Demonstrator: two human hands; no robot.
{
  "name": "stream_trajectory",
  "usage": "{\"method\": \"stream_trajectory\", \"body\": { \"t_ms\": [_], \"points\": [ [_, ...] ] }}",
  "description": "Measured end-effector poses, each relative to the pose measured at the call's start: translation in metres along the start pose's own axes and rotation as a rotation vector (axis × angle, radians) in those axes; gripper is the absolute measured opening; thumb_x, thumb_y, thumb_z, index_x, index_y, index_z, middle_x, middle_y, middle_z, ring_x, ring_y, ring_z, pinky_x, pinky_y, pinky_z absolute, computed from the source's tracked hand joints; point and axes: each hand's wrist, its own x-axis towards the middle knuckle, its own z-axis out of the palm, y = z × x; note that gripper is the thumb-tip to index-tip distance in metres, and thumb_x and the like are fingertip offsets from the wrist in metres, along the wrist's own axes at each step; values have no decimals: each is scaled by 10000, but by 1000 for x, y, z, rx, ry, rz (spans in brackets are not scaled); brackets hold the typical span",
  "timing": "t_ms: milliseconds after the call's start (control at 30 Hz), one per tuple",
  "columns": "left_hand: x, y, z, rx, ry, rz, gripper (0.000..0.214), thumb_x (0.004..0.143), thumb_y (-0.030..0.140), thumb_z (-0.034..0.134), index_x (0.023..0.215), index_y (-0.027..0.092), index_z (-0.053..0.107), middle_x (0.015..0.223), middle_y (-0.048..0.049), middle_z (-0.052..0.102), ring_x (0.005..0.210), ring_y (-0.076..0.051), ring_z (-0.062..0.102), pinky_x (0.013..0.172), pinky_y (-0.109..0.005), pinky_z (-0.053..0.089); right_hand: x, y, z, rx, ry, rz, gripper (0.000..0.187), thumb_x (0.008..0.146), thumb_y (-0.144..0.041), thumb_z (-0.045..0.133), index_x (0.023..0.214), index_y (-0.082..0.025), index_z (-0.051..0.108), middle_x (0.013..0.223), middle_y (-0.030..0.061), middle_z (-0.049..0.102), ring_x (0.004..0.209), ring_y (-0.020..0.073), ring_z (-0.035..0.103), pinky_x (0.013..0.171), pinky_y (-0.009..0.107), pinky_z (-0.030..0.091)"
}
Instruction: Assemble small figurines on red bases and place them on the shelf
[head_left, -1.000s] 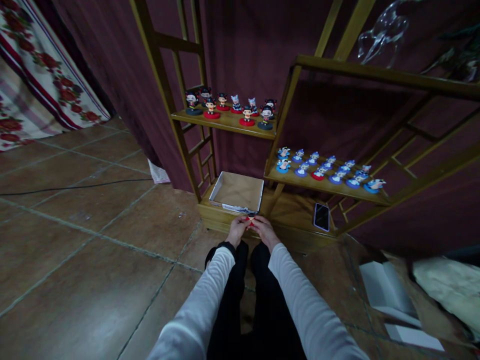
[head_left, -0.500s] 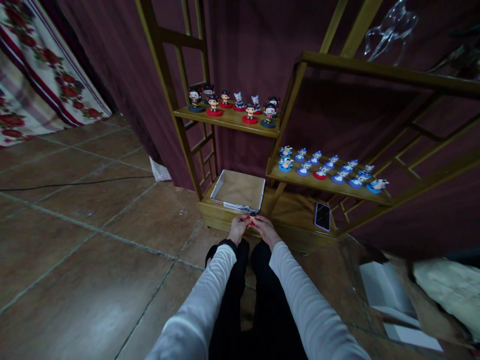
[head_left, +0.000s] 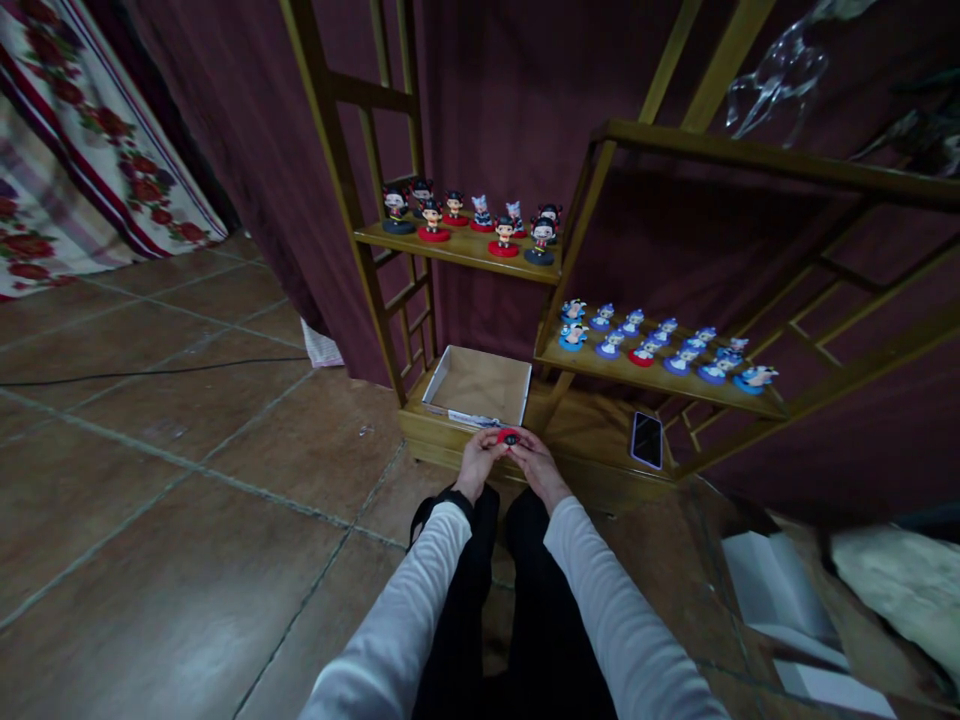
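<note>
Between my two hands is a small figurine [head_left: 509, 438] with a red round base and a dark head, held just in front of the near edge of an open cardboard box [head_left: 480, 385]. My left hand [head_left: 478, 457] grips its left side with the fingertips. On the other side my right hand [head_left: 536, 462] pinches it in the same way. The head faces up toward me, so most of the body is hidden. Similar figurines with red bases, such as one boy figurine [head_left: 505, 235], stand on the upper left shelf [head_left: 465, 250] among black-based and cat-like ones.
Blue and purple figurines [head_left: 664, 332] stand in two rows on the right shelf [head_left: 600, 362]. A phone [head_left: 646, 440] lies on the cabinet's bottom board. Above, a clear glass ornament [head_left: 780, 80] stands at upper right. White card pieces [head_left: 780, 580] lie on the floor at right.
The figurine has been tipped so that its head and red base now show from above; both hands still hold it. The view has shifted slightly.
</note>
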Motion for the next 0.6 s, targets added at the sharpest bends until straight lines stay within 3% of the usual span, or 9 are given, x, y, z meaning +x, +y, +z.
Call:
{"method": "stream_trajectory", "body": {
  "t_ms": [300, 600],
  "points": [
    [-11, 12, -3, -86, -101, 27, 346, 514, 185, 770, 834, 138, 645, 797, -36, 677, 699, -125, 587, 688, -248, 430, -8, -6, 3, 81, -49, -51, 387, 541, -94, 717, 891, -245, 648, 935, -19, 688, 864, 133, 612, 774, 236, 466],
    [-22, 18, 1, -203, -120, -19, 372, 502, 174, 795, 843, 135, 651, 805, -49, 682, 732, -145, 609, 761, -293, 450, -17, -11, 4, 93, -61, -94, 299, 587, -174, 731, 868, -239, 649, 930, -1, 689, 854, 154, 612, 770, 268, 469]
  ]
}}
